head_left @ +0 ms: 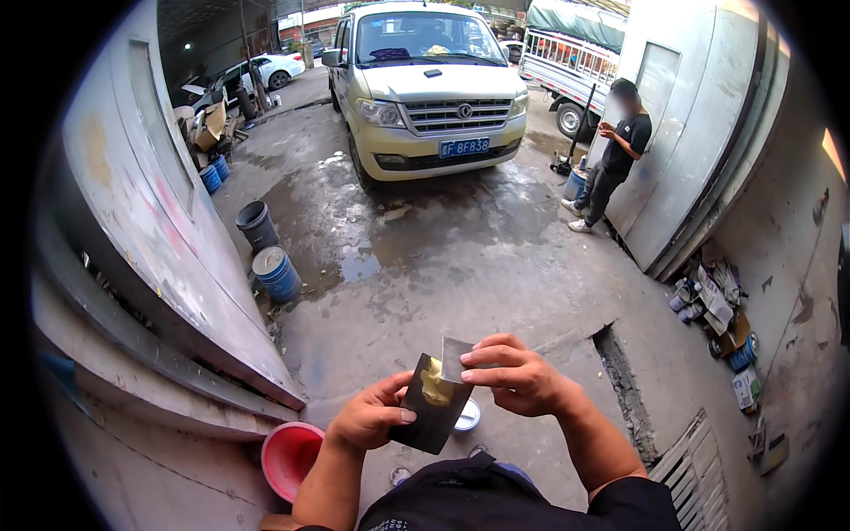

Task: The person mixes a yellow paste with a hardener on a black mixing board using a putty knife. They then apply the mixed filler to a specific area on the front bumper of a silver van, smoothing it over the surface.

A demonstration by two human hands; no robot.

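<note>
Hands meet at chest height above a concrete floor [460, 265]. Left hand [370, 418] grips a dark board [431, 416] by its lower left edge, thumb on its face; a lump of yellowish putty [435, 387] sits on the board's upper part. Right hand [516, 376] pinches a thin grey scraper [456, 356] between thumb and fingers, its lower edge touching the putty.

Directly beneath the board, on the floor, lies a small round tin [467, 416], partly hidden. Below and to the left of the left hand stands a red bucket [289, 456]. Farther out on the left, beside a grey wall panel [150, 203], stand a blue drum [276, 273] and a black bucket [257, 225].

To the right of the right hand a drain grate [695, 469] is set in the floor, with cans and boxes [719, 310] piled against the wall beyond it.

Well ahead of both hands a pale van [425, 80] is parked facing the viewer. Ahead and to the right, a person in black [611, 159] stands against a grey door.
</note>
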